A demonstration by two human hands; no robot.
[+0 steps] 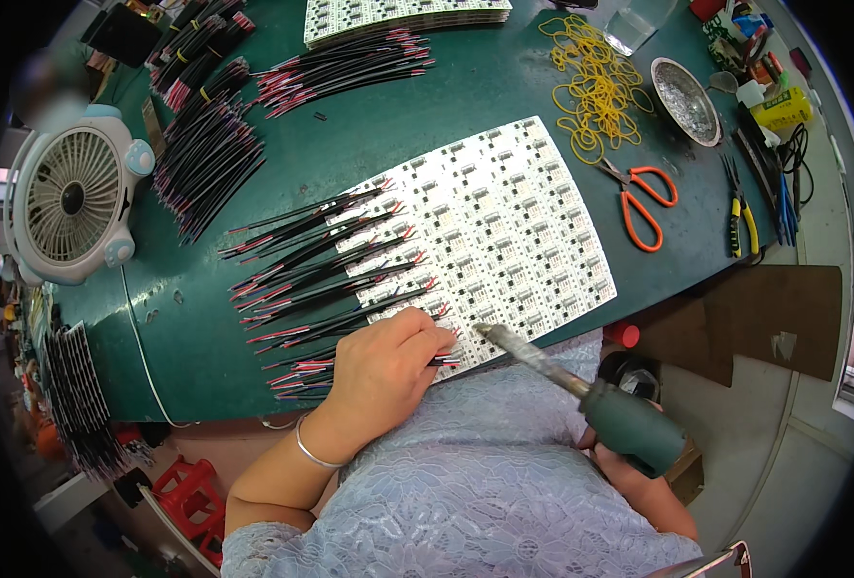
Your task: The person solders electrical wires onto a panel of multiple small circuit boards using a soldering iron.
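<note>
A white panel of small circuit boards (490, 217) lies on the green table, with rows of dark components. Black-sleeved wires (326, 252) with red and bare ends run in from its left side, their tips lying on the pads. My left hand (384, 371) rests at the panel's near edge, closed in a pinch on wires whose ends poke out past the fingers. Low on the right, my right hand (629, 472) grips a soldering iron (634, 424), largely hidden behind its green handle. The iron's tip hovers at or just over the panel, right of my left fingertips; contact is unclear.
Wire bundles (210, 164) and a second stack of panels (408, 17) lie at the back. A fan (70, 197) stands left. Toward the right are yellow rubber bands (591, 82), a metal bowl (685, 101), orange-handled scissors (647, 207) and yellow-handled pliers (741, 223).
</note>
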